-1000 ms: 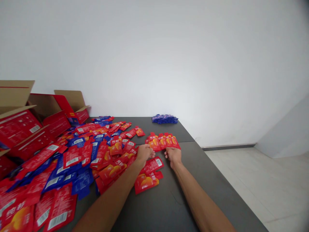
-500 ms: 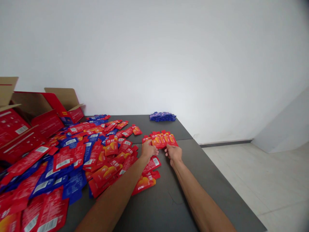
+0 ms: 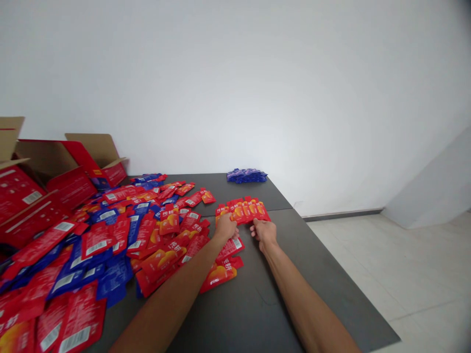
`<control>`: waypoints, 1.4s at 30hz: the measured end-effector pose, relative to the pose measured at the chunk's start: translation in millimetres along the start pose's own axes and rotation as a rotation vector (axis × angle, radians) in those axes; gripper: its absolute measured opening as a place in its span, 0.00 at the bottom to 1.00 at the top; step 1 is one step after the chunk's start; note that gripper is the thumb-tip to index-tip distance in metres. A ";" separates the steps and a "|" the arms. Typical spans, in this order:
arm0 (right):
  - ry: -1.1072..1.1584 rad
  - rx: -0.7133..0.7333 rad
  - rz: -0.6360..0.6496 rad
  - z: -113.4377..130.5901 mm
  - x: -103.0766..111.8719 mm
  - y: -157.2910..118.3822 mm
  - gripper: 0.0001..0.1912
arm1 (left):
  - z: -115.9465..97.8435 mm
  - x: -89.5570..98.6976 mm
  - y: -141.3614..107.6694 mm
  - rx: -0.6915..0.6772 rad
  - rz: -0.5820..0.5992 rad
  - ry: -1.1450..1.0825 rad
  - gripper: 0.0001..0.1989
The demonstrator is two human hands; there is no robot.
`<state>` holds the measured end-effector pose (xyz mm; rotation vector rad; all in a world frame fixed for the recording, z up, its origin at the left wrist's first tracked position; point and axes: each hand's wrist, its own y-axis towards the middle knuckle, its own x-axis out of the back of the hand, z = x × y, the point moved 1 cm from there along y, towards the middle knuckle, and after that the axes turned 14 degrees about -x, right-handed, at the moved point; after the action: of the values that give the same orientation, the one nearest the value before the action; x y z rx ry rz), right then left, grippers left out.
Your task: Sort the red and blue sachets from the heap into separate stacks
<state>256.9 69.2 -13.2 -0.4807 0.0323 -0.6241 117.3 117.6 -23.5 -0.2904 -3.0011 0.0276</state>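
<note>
In the head view, several red pouches with orange fruit pictures lie overlapped in a short row, printed sides up. My left hand is closed at the lower edge of the row's leftmost pouch; its fingertips are partly hidden. At the row's lower right corner, my right hand is closed with thumb and fingers on the edge of the end pouch. Just below my left hand lie loose red pouches, some partly covered by my forearm.
A wide pile of red and blue pouches spreads over the left of the dark table. Open red cartons stand behind it. A stack of blue pouches lies at the far edge, near the white wall.
The leftmost pouch now shows more beside the row, and my left hand sits slightly lower against it. My right hand has barely moved.
</note>
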 end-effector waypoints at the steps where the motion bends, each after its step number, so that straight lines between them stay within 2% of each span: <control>1: -0.016 0.009 -0.002 -0.6 1.3 -1.1 0.14 | -0.7 1.1 -0.9 0.003 0.000 -0.005 0.38; 5: -0.122 0.074 0.004 -1.5 5.6 -10.7 0.14 | -5.2 10.6 -5.9 -0.029 -0.007 0.040 0.33; 9: -0.276 0.185 0.065 0.8 2.2 -28.9 0.09 | -10.3 32.5 -19.5 -0.128 -0.028 0.156 0.16; 11: -0.430 0.375 0.149 3.0 -2.9 -41.9 0.04 | -12.8 47.9 -30.1 -0.258 -0.050 0.253 0.07; 14: -0.734 0.736 0.336 3.0 -11.8 -63.9 0.17 | -14.5 71.4 -47.8 -0.367 -0.082 0.327 0.07; 16: -0.900 0.847 0.435 -1.1 -15.9 -75.4 0.24 | -14.0 84.0 -59.2 -0.375 -0.086 0.360 0.09; 19: -1.070 0.883 0.492 -9.7 -18.5 -84.1 0.32 | -10.6 95.3 -73.4 -0.382 -0.073 0.408 0.13; 24: -1.172 0.892 0.575 -16.2 -14.6 -85.9 0.42 | -2.1 97.3 -89.2 -0.375 -0.002 0.374 0.23; 26: -1.168 0.903 0.592 -14.8 -11.7 -85.8 0.42 | -2.3 96.8 -94.3 -0.377 0.064 0.416 0.26; 29: -1.105 0.929 0.591 -11.8 -7.6 -85.5 0.36 | -6.2 97.8 -101.6 -0.424 0.168 0.512 0.27; 32: -1.052 0.953 0.603 -11.3 -4.0 -85.6 0.32 | -6.6 98.6 -106.7 -0.443 0.213 0.573 0.27; 38: -1.006 0.928 0.576 -15.2 -0.5 -87.1 0.33 | 7.0 93.2 -106.0 -0.456 0.120 0.687 0.29; 42: -0.888 0.942 0.519 -12.9 -1.2 -85.6 0.35 | 3.2 94.9 -102.7 -0.424 0.025 0.518 0.22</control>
<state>206.2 4.0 13.0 0.2085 -0.9174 0.1587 5.0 35.0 -11.8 -0.3154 -2.4591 -0.5907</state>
